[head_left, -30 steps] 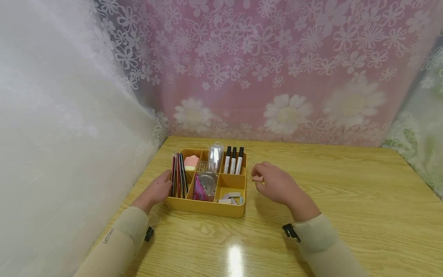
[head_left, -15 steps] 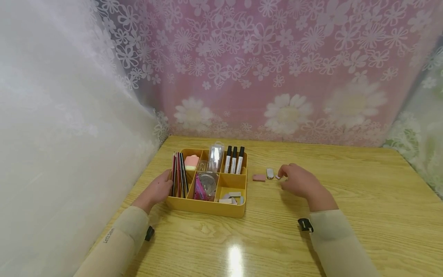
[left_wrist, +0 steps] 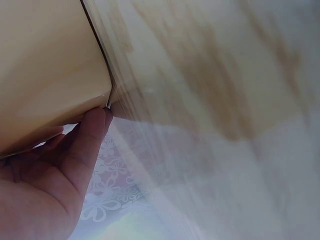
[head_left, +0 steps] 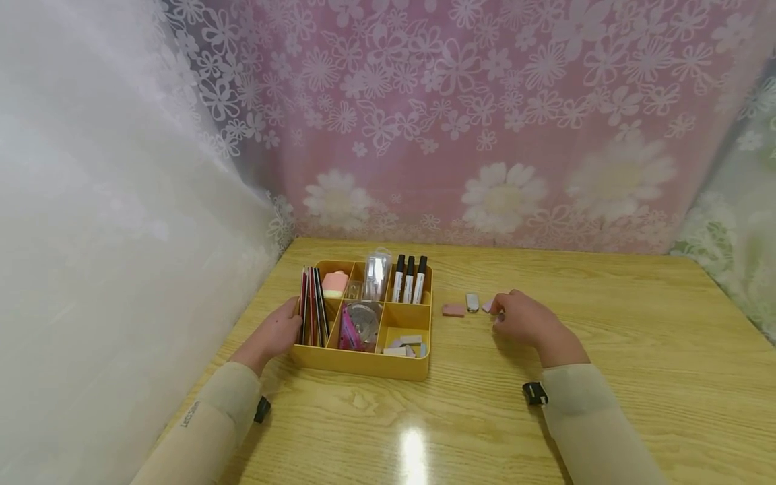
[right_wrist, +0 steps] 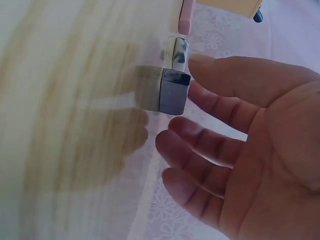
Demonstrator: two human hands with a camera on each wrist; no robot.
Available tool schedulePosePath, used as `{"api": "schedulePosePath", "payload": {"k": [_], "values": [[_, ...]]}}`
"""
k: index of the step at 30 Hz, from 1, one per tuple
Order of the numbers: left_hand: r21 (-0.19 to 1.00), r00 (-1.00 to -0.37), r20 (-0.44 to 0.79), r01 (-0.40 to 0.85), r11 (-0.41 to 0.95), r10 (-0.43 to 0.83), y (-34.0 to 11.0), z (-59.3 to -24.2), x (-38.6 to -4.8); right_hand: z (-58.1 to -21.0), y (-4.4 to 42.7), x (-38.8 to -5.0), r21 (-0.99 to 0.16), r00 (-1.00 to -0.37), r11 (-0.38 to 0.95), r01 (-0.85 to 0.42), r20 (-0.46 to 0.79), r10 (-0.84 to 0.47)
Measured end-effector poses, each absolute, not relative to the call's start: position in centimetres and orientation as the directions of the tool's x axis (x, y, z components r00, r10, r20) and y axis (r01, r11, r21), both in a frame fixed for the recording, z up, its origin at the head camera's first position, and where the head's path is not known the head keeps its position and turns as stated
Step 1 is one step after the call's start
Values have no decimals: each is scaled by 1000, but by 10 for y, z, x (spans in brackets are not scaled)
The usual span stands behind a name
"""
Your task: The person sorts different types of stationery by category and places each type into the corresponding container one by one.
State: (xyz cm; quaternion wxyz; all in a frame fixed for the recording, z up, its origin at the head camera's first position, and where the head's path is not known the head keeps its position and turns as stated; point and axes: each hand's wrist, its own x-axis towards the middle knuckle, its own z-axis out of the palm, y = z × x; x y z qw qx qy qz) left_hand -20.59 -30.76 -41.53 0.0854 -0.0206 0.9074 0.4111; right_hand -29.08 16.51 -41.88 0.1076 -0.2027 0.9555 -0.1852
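A yellow desk organizer [head_left: 362, 364] stands left of centre on the table, holding pencils [head_left: 314, 306], black-capped markers [head_left: 409, 279], a tape roll and several erasers in its compartments. My left hand [head_left: 280, 329] holds its left side; in the left wrist view the thumb lies against the organizer's corner [left_wrist: 60, 65], with the other fingers partly hidden. My right hand [head_left: 526, 319] is beside a small pale eraser [head_left: 487, 306]. In the right wrist view a grey block-shaped eraser [right_wrist: 174, 92] rests on the table at the thumb and index finger, which are loosely bent and spread apart.
A pink eraser [head_left: 453, 310] and a light grey eraser [head_left: 472, 302] lie between the organizer and my right hand. A pink floral curtain [head_left: 503, 135] hangs behind the wooden table [head_left: 655, 350]; a white sheet [head_left: 121, 202] hangs along its left side.
My right hand has moved right from the pink eraser, bringing the grey and pale erasers into sight. The pale one now shows larger beside the fingertips. My left hand stays at the organizer.
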Motion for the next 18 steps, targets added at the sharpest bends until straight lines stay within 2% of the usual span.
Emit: {"api": "schedulePosePath", "payload": {"k": [11, 18], "values": [[740, -983, -182, -115, 662, 32, -309, -417, -205, -419, 164, -288, -405, -879, 844, -352, -168, -447], [740, -984, -173, -108, 664, 32, -307, -416, -206, -419, 163, -290, -365, -873, 849, -382, -159, -461]]}}
